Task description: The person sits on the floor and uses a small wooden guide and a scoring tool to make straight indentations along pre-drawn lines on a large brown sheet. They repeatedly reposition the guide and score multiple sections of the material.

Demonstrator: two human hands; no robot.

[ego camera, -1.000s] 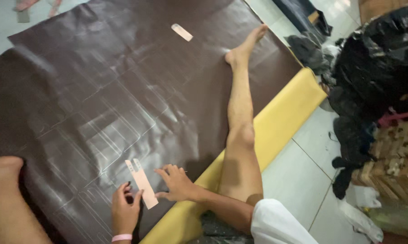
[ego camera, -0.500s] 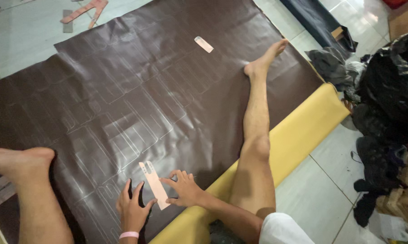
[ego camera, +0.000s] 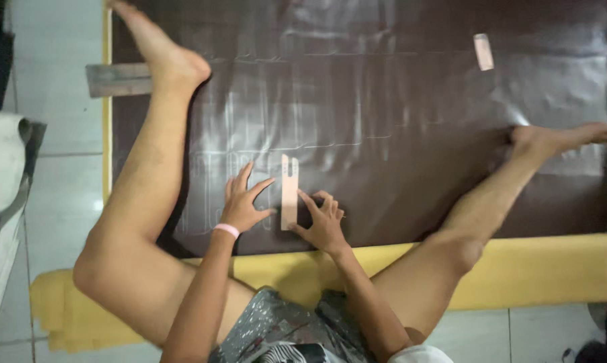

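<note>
Swinging overhead, the view is now showing both hands pinning the pale strip template (ego camera: 289, 191) mid-frame on the brown sheet (ego camera: 397, 134), left hand (ego camera: 245, 205) splayed, right hand (ego camera: 323, 220) steadying, tracing seemingly following.

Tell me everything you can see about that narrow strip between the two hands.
The strip is a slim, flat, pale tan piece, like card or thin wood, with small dark marks near its top end. It lies upright in view on the dark brown sheet, over faint traced outlines. The left hand is spread beside it, fingertips near its left edge; the right hand touches its lower right edge. A similar small piece lies far off.
</note>
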